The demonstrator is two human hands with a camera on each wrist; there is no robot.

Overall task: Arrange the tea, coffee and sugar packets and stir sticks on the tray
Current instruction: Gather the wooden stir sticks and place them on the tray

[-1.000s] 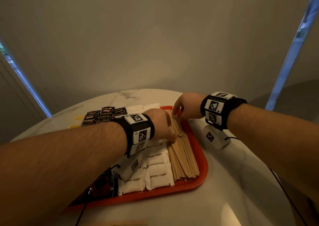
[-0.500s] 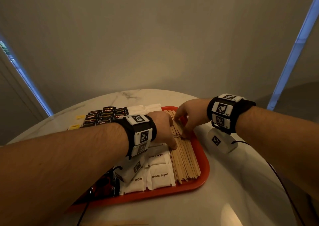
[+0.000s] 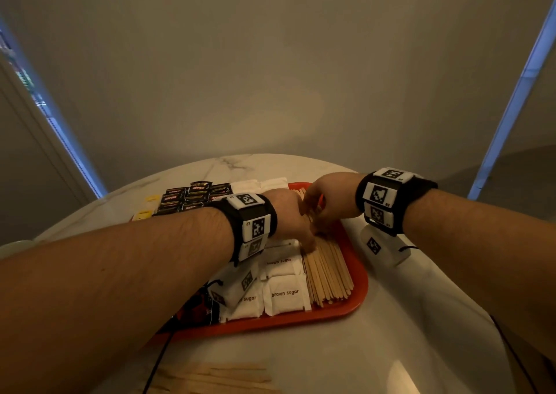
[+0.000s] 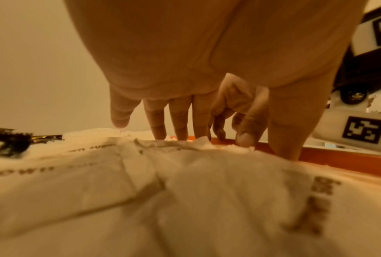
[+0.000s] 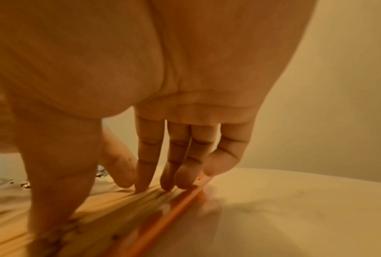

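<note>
Nearly done: dark coffee packets (image 3: 192, 198) and white sugar packets (image 3: 284, 299) already fill the red tray (image 3: 358, 296) on your desk. Your left hand (image 3: 288, 216) and right hand (image 3: 329, 202), fingers extended, press the stir sticks (image 3: 328, 268) straight along the tray's right edge. More sticks (image 3: 210, 378) wait nearby.

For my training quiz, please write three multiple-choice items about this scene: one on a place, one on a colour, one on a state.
1. Where do the wooden stir sticks lie?
A. along the tray's right side
B. on the floor
C. in a cup

2. What colour is the plastic tray?
A. blue
B. red-orange
C. green

3. How is the right hand?
A. clenched in a fist
B. lifted away
C. straight fingers pressing the sticks

Key: 1 A, they lie beside the white brown-sugar packets; 2 B, its rim shows it; 3 C, the right wrist view shows fingertips touching the sticks.
</note>
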